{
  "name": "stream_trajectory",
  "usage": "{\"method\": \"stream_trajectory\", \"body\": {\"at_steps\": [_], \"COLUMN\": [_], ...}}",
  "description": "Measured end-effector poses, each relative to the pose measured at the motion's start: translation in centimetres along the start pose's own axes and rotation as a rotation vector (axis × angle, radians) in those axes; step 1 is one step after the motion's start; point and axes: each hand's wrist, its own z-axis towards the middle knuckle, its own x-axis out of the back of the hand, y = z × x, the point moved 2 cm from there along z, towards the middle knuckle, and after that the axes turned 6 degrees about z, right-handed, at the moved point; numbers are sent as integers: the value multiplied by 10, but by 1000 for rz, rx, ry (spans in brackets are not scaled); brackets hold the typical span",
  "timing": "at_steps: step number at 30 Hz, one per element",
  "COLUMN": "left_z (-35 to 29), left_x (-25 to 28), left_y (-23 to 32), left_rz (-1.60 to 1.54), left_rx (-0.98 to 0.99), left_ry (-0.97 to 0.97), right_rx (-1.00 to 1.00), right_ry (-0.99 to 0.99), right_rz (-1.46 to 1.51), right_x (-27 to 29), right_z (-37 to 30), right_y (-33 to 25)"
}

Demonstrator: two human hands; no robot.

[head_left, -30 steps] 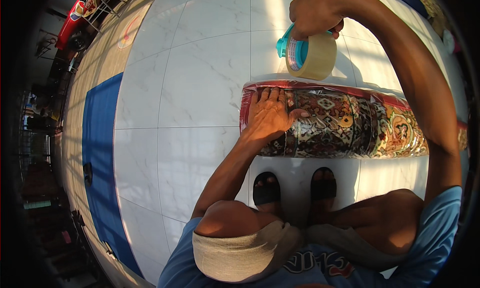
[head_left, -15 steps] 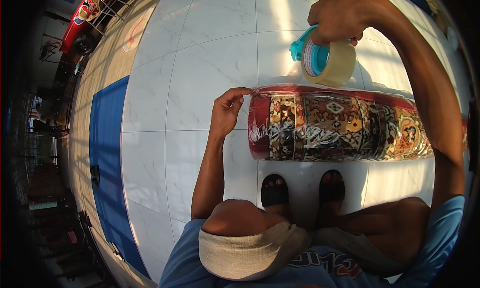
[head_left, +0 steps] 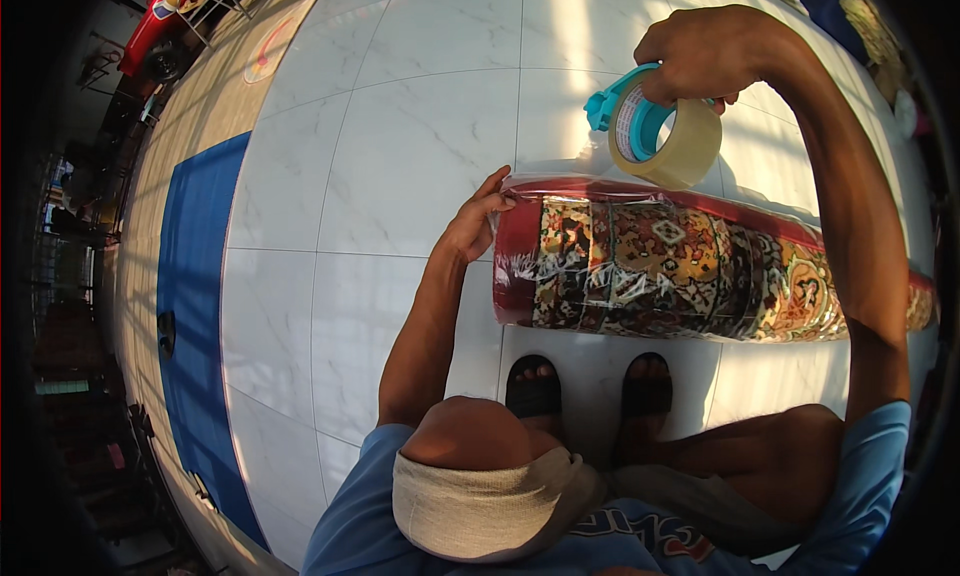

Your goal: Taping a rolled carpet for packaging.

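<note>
A rolled-up carpet (head_left: 665, 261) with a dark red border and a floral pattern lies across the floor, wrapped in clear plastic. My left hand (head_left: 478, 221) touches its upper left end, fingers apart along the plastic edge. Above the roll, my right hand (head_left: 705, 58) grips a turquoise tape dispenser (head_left: 603, 106) from the top. A wide roll of tan packing tape (head_left: 690, 151) sits on it, tilted, and partly overlaps the carpet's upper edge in view. Whether a strip of tape runs from the dispenser to the carpet, I cannot tell.
My feet in black sandals (head_left: 535, 386) stand just below the carpet on pale marble-look tiles (head_left: 430, 136). A blue mat (head_left: 200, 306) runs along the left. A red vehicle-like object (head_left: 160, 21) stands at the far left, and a dark blue item (head_left: 828, 16) lies at the upper right.
My left hand has shifted right and slightly down, and its fingers have spread at the carpet's end. The right hand with the tape dispenser has moved slightly right and down.
</note>
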Motion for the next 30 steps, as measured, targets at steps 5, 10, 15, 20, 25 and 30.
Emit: {"method": "stream_trajectory", "body": {"at_steps": [5, 10, 15, 20, 25, 30], "left_z": [11, 20, 20, 21, 24, 26], "left_x": [4, 5, 5, 5, 0, -4], "left_y": [-7, -12, -13, -8, -7, -6], "left_rz": [-83, -82, -14, 125, 121, 111], "left_rx": [1, -51, -95, -216, -246, -261], "left_ry": [-109, -90, -77, -103, -68, -10], "right_rx": [-22, -29, -28, -59, 37, 20], "right_ry": [0, -5, 3, 43, 183, 198], "right_rz": [-3, 42, 24, -57, -205, -213], "right_x": [0, -2, -1, -3, -1, -1], "right_z": [3, 3, -2, -6, -11, -17], "right_y": [7, 7, 5, 2, -7, -17]}}
